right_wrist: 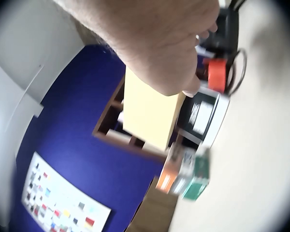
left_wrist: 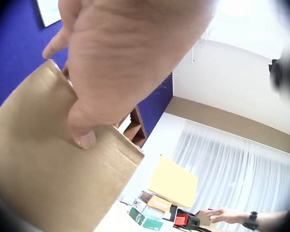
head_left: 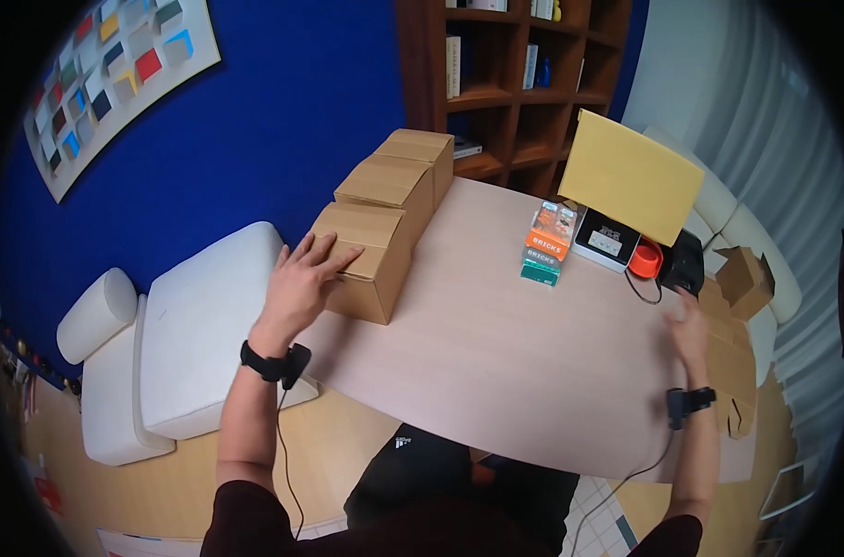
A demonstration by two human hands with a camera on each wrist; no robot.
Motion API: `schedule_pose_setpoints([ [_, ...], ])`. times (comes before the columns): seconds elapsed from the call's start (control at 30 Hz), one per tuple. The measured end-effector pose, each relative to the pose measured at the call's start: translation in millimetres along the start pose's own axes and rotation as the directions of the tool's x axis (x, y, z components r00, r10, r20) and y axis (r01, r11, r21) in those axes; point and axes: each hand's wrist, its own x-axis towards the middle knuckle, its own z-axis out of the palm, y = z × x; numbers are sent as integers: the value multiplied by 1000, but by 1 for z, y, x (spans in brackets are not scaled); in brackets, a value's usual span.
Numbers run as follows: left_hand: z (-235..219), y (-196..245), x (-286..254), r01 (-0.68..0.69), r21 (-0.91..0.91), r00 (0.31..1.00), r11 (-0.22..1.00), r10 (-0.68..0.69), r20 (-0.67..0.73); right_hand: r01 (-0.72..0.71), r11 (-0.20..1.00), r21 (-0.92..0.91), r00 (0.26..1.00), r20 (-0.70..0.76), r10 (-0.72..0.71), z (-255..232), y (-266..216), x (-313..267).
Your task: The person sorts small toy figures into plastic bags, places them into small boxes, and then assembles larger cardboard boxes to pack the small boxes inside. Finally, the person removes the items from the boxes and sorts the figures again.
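Observation:
My left hand (head_left: 299, 286) rests on the nearest of three closed cardboard boxes (head_left: 371, 295), which stand in a row along the table's left edge. Its fingers are spread over the top flaps; in the left wrist view the thumb (left_wrist: 84, 137) touches the cardboard near an edge. My right hand (head_left: 689, 332), slightly blurred, is over the table's right side with loosely extended fingers, holding nothing visible. Just beyond it sits a black device (head_left: 683, 262) beside a red round object (head_left: 644, 258). Part of the right hand shows large in the right wrist view (right_wrist: 169, 53).
Small boxes marked BRICKS, orange (head_left: 549, 232) and green (head_left: 541, 269), stand at the table's back right. Behind the black-and-white box (head_left: 605, 239) rises a yellow box (head_left: 631, 176). A loose cable (head_left: 640, 295) lies nearby. Opened cardboard (head_left: 730, 357) lies along the right edge.

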Motion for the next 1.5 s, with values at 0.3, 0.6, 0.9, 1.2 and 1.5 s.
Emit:
schedule_pose_setpoints([
  [0.3, 2, -35, 16, -14, -105, 997, 994, 23, 76, -554, 745, -371, 830, -172, 531, -82, 273, -77],
  [0.6, -14, -29, 20, 2, -111, 991, 994, 13, 131, -717, 617, -324, 697, -320, 642, -107, 289, -101],
  [0.9, -32, 59, 9, -133, -305, 989, 943, 106, -101, -651, 754, -88, 757, 2, 653, -136, 332, -115],
  [1.2, -23, 166, 39, -395, -540, 914, 744, 377, -149, -799, 503, -329, 600, -398, 694, -184, 253, -106],
  [1.5, -43, 238, 91, -526, -647, 850, 552, 373, -372, -356, 914, 194, 725, -559, 402, -317, 163, -70],
])
